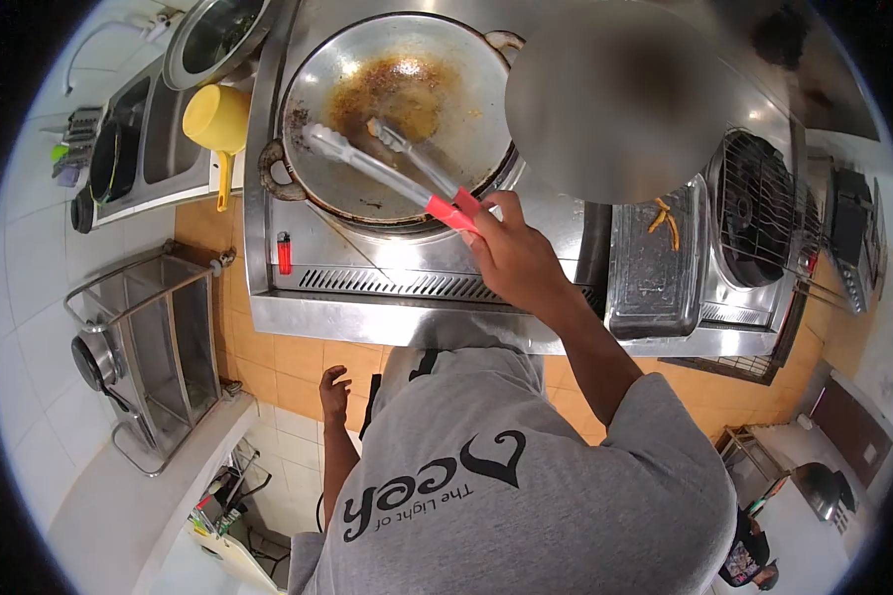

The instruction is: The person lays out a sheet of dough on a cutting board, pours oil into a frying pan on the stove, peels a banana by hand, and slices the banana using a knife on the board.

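Observation:
My right hand [521, 253] is closed around the red grips of metal tongs [392, 178]. The tongs reach over a wide metal wok [313, 89], with their two tips apart and nothing between them. Brownish oil and dark residue [397, 94] coat the wok's middle. At my left side, away from the stove, my left hand [335, 395] hangs low with loosely bent fingers and holds nothing.
A red lighter [285, 253] lies on the stove top [367, 253]. Right of my arm, a metal tray [655, 288] holds yellowish strips [665, 223]. Beyond it is a wire rack [774, 188]. A yellow dipper [216, 119] sits left, near the sink [174, 134]. Another person [749, 550] is at lower right.

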A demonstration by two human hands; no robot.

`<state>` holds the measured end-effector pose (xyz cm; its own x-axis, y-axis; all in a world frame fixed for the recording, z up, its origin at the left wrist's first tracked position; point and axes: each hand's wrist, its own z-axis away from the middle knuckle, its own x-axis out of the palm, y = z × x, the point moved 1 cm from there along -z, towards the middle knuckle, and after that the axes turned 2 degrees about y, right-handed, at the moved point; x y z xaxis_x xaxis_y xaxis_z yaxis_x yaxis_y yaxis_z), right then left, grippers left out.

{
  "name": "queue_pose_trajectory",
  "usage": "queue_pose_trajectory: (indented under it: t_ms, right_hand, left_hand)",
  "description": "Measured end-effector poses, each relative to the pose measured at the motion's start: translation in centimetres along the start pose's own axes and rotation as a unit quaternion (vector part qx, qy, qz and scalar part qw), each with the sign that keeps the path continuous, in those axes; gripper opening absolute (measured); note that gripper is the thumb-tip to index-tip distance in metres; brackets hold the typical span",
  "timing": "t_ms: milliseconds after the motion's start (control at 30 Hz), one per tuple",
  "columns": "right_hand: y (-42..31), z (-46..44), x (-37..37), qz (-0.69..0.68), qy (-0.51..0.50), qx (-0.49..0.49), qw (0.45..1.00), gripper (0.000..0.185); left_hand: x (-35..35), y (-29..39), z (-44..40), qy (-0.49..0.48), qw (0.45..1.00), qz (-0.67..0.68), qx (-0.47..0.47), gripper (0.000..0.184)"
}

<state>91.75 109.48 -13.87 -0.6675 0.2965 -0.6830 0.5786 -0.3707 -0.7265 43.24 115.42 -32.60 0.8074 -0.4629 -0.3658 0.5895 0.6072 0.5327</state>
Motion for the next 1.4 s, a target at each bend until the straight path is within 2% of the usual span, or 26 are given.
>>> queue_pose_trajectory:
  t_ms: [133, 733, 933, 1000, 1100, 1167, 1267, 1367, 1400]
  right_hand:
    - [0.8, -0.1, -0.7, 0.03, -0.008, 0.042, 0.999, 0.024]
    - [1.1, 0.2, -4.2, 0.032, 0.037, 0.03, 0.998, 0.022]
    - [1.3, 3.1, -7.4, -0.016, 0.157, -0.016, 0.987, 0.02]
    - [2.8, 4.2, -7.4, 0.018, 0.178, -0.028, 0.984, 0.02]
    - [4.4, 6.0, -7.2, 0.043, 0.205, -0.036, 0.977, 0.021]
    - [5.0, 6.9, -7.0, 0.06, 0.221, -0.033, 0.973, 0.019]
    - [5.7, 7.4, -5.7, 0.066, 0.242, -0.079, 0.965, 0.027]
    - [7.1, 5.6, -3.8, 0.13, 0.251, -0.132, 0.95, 0.04]
    - [6.9, 5.0, -3.6, 0.132, 0.229, -0.113, 0.958, 0.042]
  left_hand:
    - [0.1, 0.1, 0.1, -0.004, 1.0, -0.002, 0.005, 0.042]
    - [1.1, -0.9, 0.1, 0.01, 1.0, 0.02, 0.02, 0.04]
    - [1.3, -4.4, -1.5, -0.013, 0.999, 0.03, 0.024, 0.036]
    - [1.2, -5.4, -2.0, -0.029, 0.998, 0.041, 0.045, 0.035]
    - [1.5, -5.1, -2.3, -0.014, 0.999, 0.046, 0.012, 0.033]
    - [1.8, -5.2, -2.3, -0.018, 0.998, 0.048, 0.037, 0.033]
    - [2.3, -5.3, -2.2, -0.02, 0.997, 0.06, 0.04, 0.031]
    - [3.2, -6.1, -2.5, -0.014, 0.996, 0.068, 0.05, 0.029]
    - [3.5, -6.6, -2.8, -0.01, 0.996, 0.069, 0.057, 0.028]
